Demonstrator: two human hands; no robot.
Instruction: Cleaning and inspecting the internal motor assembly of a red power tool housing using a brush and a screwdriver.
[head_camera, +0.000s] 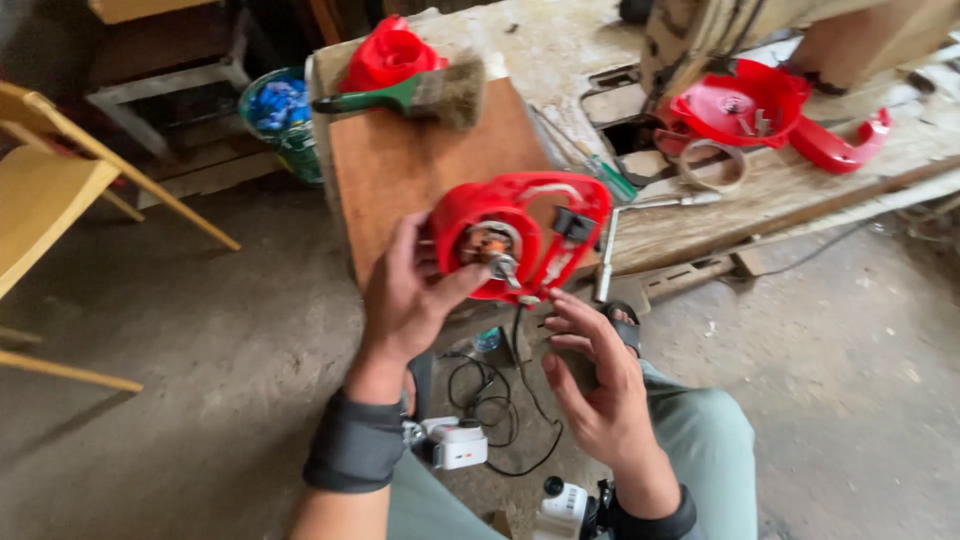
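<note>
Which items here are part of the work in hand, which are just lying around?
In hand: red motor housing, held by left hand; right hand open beside it; black cord.
Lying about: paintbrush, tape roll, red cover, socket wrench, yellow chair.

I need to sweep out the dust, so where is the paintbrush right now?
In the head view, the green-handled paintbrush lies at the top of the wooden board, against a red plastic part, above the left hand.

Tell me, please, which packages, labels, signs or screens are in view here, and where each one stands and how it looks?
No packages, signs or screens show clearly.
Small white device: on the floor between the knees, boxy, with a tiny red mark on its side that may be a label; too small to tell.
Green bucket: on the floor left of the wooden workbench, round, holding blue pieces, with a pale patch on its wall.
</note>
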